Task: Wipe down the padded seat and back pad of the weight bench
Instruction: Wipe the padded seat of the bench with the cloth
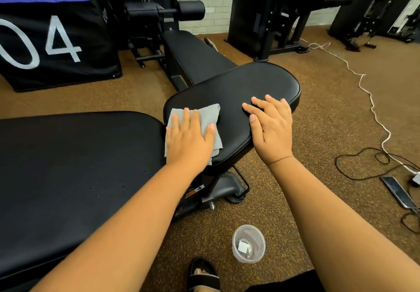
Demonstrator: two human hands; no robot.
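The black padded seat [245,84] of the weight bench lies in the middle of the view. The long black back pad [75,162] stretches to the left of it. A grey cloth [204,115] lies flat on the seat's left end, near the gap between the pads. My left hand [188,137] presses on the cloth with straight fingers. Beside it, my right hand [271,125] rests flat on the near right edge of the seat, fingers spread, holding nothing.
A clear plastic cup [248,244] stands on the brown floor by my sandalled foot [203,275]. A phone [398,191], black cables and a white cord [368,100] lie at the right. Another bench [193,53] and black gym machines [270,12] stand behind the seat.
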